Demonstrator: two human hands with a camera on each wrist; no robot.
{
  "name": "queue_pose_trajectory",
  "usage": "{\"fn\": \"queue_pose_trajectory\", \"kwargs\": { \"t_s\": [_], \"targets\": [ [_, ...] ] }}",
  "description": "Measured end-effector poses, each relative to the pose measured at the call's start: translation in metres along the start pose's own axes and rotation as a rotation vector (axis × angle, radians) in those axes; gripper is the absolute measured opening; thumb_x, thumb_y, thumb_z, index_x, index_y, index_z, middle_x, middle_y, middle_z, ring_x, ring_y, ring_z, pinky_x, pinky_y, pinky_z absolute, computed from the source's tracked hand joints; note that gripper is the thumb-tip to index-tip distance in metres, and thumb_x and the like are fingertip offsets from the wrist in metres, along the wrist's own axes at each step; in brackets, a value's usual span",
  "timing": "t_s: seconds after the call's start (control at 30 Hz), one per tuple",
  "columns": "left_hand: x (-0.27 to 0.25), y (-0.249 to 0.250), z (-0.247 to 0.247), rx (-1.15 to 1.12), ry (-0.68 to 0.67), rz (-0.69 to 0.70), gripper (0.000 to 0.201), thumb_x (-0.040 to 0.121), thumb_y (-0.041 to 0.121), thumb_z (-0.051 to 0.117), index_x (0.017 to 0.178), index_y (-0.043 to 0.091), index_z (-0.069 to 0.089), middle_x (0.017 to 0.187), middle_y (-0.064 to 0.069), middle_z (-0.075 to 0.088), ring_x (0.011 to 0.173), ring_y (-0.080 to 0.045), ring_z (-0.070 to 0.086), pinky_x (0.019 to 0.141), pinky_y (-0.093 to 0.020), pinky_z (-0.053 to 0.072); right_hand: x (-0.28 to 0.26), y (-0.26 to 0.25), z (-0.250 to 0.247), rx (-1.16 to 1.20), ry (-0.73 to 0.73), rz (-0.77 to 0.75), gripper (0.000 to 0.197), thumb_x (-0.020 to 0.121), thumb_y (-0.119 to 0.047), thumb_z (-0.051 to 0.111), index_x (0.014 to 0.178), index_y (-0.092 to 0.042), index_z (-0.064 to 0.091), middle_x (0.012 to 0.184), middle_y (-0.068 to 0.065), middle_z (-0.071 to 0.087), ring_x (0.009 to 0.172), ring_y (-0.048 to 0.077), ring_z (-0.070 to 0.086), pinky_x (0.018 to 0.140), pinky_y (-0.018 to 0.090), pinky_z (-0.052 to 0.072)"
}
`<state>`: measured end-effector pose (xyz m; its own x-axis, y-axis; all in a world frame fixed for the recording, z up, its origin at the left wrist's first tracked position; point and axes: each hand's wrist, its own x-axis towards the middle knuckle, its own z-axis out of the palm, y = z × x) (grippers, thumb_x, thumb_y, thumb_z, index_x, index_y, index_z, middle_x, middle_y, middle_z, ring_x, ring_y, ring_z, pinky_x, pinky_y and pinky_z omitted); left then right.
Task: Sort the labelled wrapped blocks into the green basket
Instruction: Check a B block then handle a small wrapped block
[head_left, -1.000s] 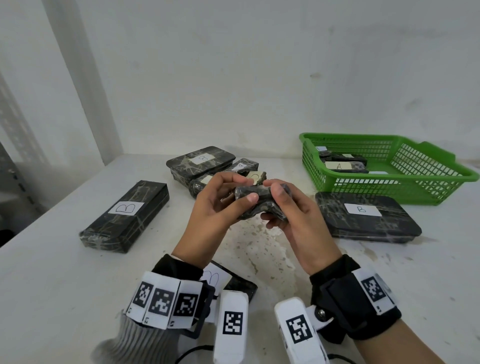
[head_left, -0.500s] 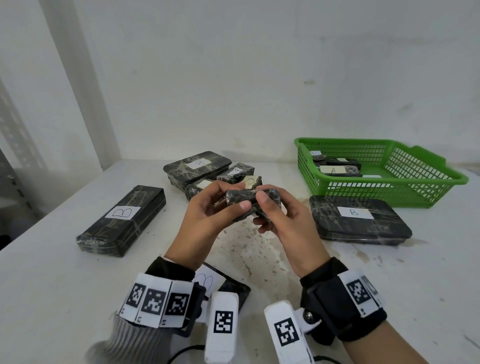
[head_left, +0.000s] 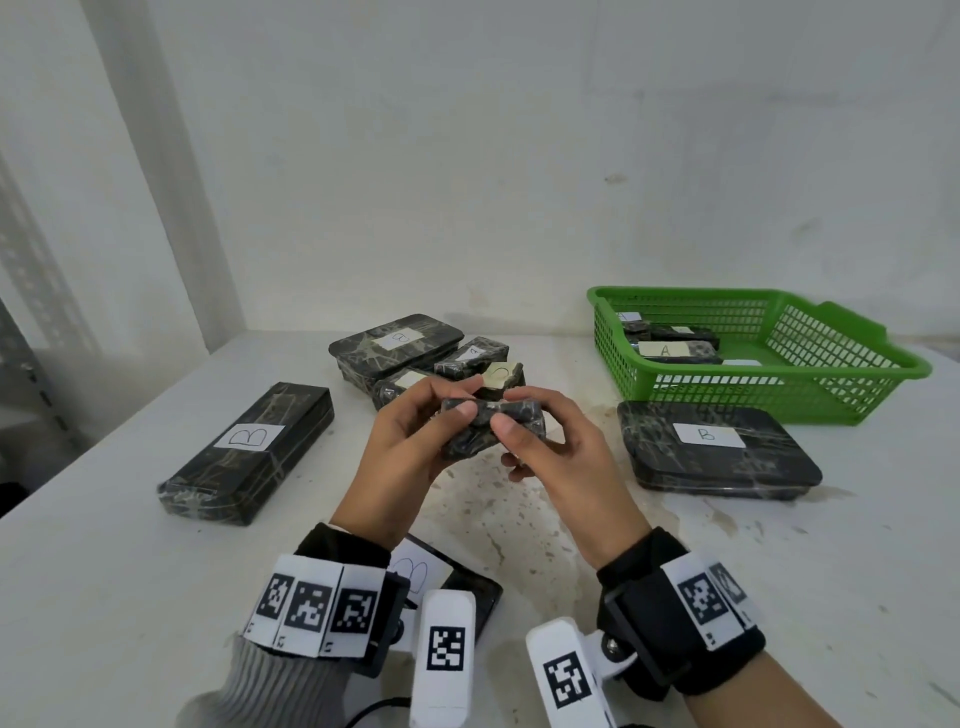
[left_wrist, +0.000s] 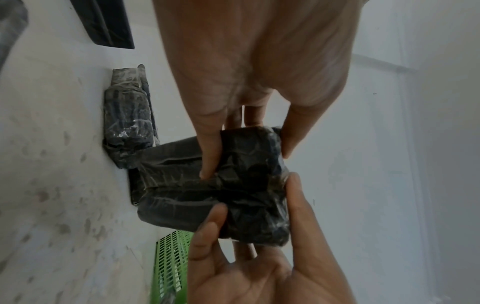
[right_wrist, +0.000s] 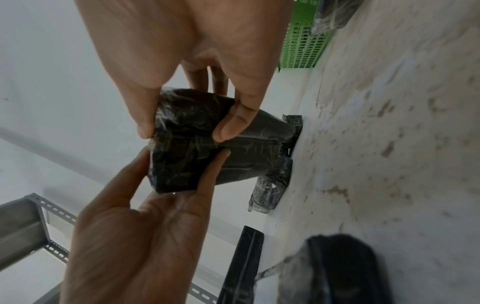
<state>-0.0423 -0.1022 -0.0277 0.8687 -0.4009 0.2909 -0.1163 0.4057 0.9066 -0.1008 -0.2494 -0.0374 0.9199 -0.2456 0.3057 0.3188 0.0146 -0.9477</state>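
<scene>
A small block wrapped in dark plastic (head_left: 527, 413) is held above the middle of the table by both hands. My left hand (head_left: 467, 397) pinches its left end, thumb on the near face. My right hand (head_left: 511, 413) pinches the right end the same way. The wrist views show the block (left_wrist: 249, 185) (right_wrist: 187, 144) gripped between thumbs and fingers, and no label shows on it. The green basket (head_left: 831, 395) stands at the back right. It holds several wrapped blocks, one labelled A (head_left: 670, 351).
A long block labelled B (head_left: 249, 452) lies at the left. A flat block labelled B (head_left: 717, 452) lies in front of the basket. A flat block (head_left: 397, 345) and small blocks (head_left: 472, 356) sit behind the hands. Another B block (head_left: 452, 577) lies under my left wrist.
Both hands kept hold of the small block and turned it slightly, bringing the thumbs closer together on its near face. Nothing on the table moved.
</scene>
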Motion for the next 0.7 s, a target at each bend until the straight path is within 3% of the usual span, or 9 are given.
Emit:
{"fn": "queue_pose_trajectory", "kwargs": {
  "t_s": [0.07, 0.2, 0.27, 0.37, 0.43, 0.53, 0.6, 0.7],
  "targets": [
    [0.001, 0.000, -0.001, -0.010, -0.011, 0.009, 0.014, 0.076, 0.009, 0.061, 0.089, 0.003, 0.058, 0.127, -0.008, 0.066, 0.109, -0.029, 0.066, 0.087, -0.036, 0.055, 0.001, 0.003, 0.001, -0.023, -0.027, 0.010, 0.046, 0.076, -0.056, 0.073, 0.113, -0.030, 0.063, 0.128, 0.005, 0.056, 0.091, 0.018, 0.068, 0.068, 0.024, 0.055],
    [0.000, 0.002, -0.002, -0.015, -0.048, 0.039, 0.017, 0.070, 0.004, 0.064, 0.085, 0.005, 0.058, 0.128, -0.006, 0.066, 0.110, -0.025, 0.065, 0.083, -0.032, 0.054, 0.004, 0.003, 0.000, -0.005, -0.018, 0.118, 0.054, 0.078, -0.081, 0.047, 0.120, -0.047, 0.057, 0.134, 0.001, 0.048, 0.113, 0.020, 0.062, 0.072, 0.029, 0.057],
    [-0.001, 0.003, -0.003, -0.029, -0.079, 0.057, 0.025, 0.063, 0.008, 0.069, 0.086, 0.007, 0.058, 0.129, -0.006, 0.066, 0.116, -0.024, 0.063, 0.083, -0.032, 0.055, 0.006, -0.001, -0.003, 0.098, -0.005, 0.157, 0.052, 0.079, -0.069, 0.053, 0.125, -0.043, 0.052, 0.125, 0.000, 0.059, 0.103, 0.017, 0.066, 0.073, 0.032, 0.057],
    [-0.002, 0.005, -0.001, -0.007, -0.101, 0.080, 0.034, 0.061, 0.016, 0.068, 0.092, 0.009, 0.059, 0.131, -0.004, 0.064, 0.123, -0.022, 0.059, 0.083, -0.034, 0.056, 0.007, -0.003, -0.006, 0.231, 0.024, 0.197, 0.056, 0.084, -0.032, 0.066, 0.135, -0.030, 0.044, 0.103, 0.004, 0.074, 0.086, 0.016, 0.070, 0.073, 0.032, 0.053],
    [-0.004, 0.006, 0.001, 0.014, -0.073, 0.083, 0.044, 0.062, 0.018, 0.070, 0.104, 0.011, 0.058, 0.131, -0.004, 0.063, 0.124, -0.023, 0.058, 0.088, -0.040, 0.054, 0.006, -0.002, -0.006, 0.269, 0.047, 0.191, 0.071, 0.079, -0.020, 0.072, 0.141, -0.030, 0.038, 0.116, 0.013, 0.069, 0.099, 0.021, 0.069, 0.082, 0.034, 0.055],
    [-0.002, 0.007, 0.001, 0.059, 0.042, 0.031, 0.060, 0.068, 0.018, 0.076, 0.123, 0.019, 0.051, 0.132, -0.003, 0.058, 0.111, -0.018, 0.065, 0.079, -0.033, 0.055, 0.005, -0.002, -0.006, 0.275, 0.068, 0.162, 0.098, 0.065, -0.021, 0.080, 0.146, -0.039, 0.029, 0.134, 0.014, 0.056, 0.115, 0.025, 0.064, 0.097, 0.040, 0.053],
    [-0.001, 0.006, 0.001, 0.103, 0.078, -0.016, 0.067, 0.073, 0.016, 0.081, 0.131, 0.022, 0.048, 0.135, -0.002, 0.052, 0.106, -0.015, 0.068, 0.077, -0.031, 0.058, 0.005, -0.001, -0.008, 0.248, 0.048, 0.123, 0.098, 0.076, -0.005, 0.076, 0.149, -0.042, 0.023, 0.133, 0.010, 0.057, 0.114, 0.023, 0.065, 0.096, 0.039, 0.053],
    [0.000, 0.001, -0.001, 0.134, 0.077, -0.010, 0.055, 0.080, 0.001, 0.070, 0.128, 0.021, 0.051, 0.121, -0.007, 0.063, 0.098, -0.014, 0.070, 0.074, -0.027, 0.058, 0.006, 0.002, -0.010, 0.153, 0.010, 0.069, 0.098, 0.081, 0.011, 0.067, 0.150, -0.040, 0.019, 0.128, 0.002, 0.062, 0.113, 0.018, 0.065, 0.090, 0.033, 0.055]
  ]
}}
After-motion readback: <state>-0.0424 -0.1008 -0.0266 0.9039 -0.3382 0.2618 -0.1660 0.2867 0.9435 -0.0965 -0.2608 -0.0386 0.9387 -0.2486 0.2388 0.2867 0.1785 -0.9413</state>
